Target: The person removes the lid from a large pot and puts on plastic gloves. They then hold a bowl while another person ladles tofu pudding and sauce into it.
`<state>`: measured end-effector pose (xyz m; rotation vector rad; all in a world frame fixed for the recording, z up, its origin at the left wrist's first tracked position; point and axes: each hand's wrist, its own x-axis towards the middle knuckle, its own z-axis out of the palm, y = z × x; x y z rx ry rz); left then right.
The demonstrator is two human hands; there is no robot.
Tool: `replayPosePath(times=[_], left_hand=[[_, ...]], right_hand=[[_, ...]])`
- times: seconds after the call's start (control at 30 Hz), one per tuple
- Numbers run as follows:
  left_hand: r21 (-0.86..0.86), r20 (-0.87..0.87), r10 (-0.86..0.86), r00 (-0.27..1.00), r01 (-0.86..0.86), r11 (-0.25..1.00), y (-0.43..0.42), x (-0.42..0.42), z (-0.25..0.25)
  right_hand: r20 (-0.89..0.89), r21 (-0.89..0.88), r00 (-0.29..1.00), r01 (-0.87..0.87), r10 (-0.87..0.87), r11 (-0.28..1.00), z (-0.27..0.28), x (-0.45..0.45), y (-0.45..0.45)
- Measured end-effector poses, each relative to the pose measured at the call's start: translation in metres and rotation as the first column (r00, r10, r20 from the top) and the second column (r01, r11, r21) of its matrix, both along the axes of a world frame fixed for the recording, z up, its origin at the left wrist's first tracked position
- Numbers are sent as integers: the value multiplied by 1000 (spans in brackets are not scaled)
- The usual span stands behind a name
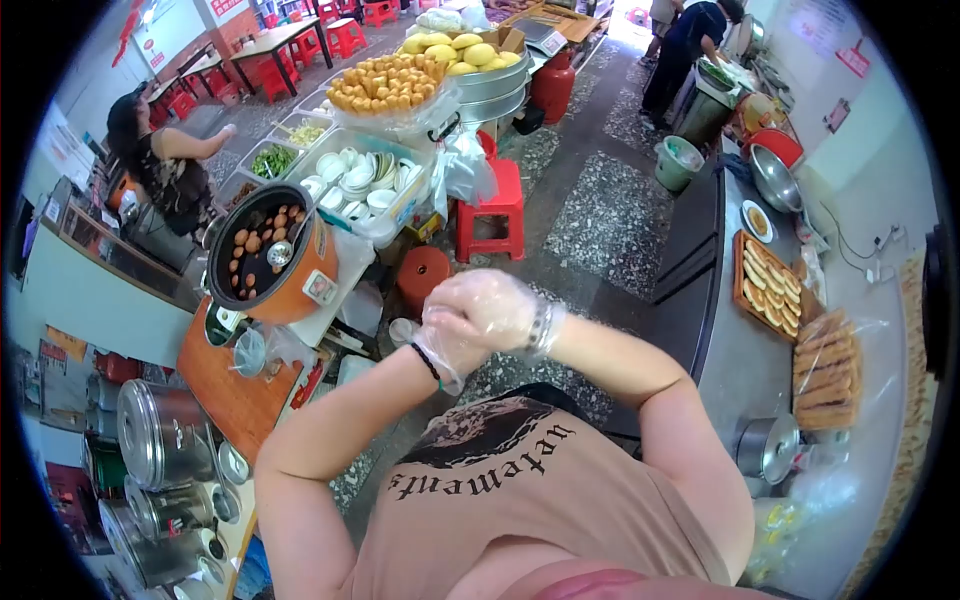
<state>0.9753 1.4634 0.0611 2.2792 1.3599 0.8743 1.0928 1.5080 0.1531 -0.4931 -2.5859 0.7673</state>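
My left hand (449,352) and my right hand (500,306) are clasped in front of my chest, both in clear plastic gloves. The right hand lies over the left, hiding most of its fingers. Both look closed on each other; whether something small sits between the palms I cannot tell. A dark beaded bracelet (426,366) circles my left wrist, and a patterned band (541,326) my right. Left of the hands stands an orange pot (305,278) of brown eggs in dark liquid, with a ladle (280,254) in it. A red stool (492,215) stands beyond them.
At front left, a tub (400,225) holds small white dishes beside stacked fried dough sticks (385,85). A steel counter (735,300) on the right carries a tray of flat breads (768,285) and bagged sticks (828,375). Two people (165,160) (690,40) stand farther off.
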Motion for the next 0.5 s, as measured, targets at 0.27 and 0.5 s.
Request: replayPosePath(times=[0.27,0.5], left_hand=[[105,-380,-114,918,165,981,-13,-16,54],[-131,-288,-355,890,331,935,-34,-33,29]], right_hand=[[-158,5,980,127,-124,992,7,6,7],[-63,-197,998,1,-14,980,-40,-2,-27]])
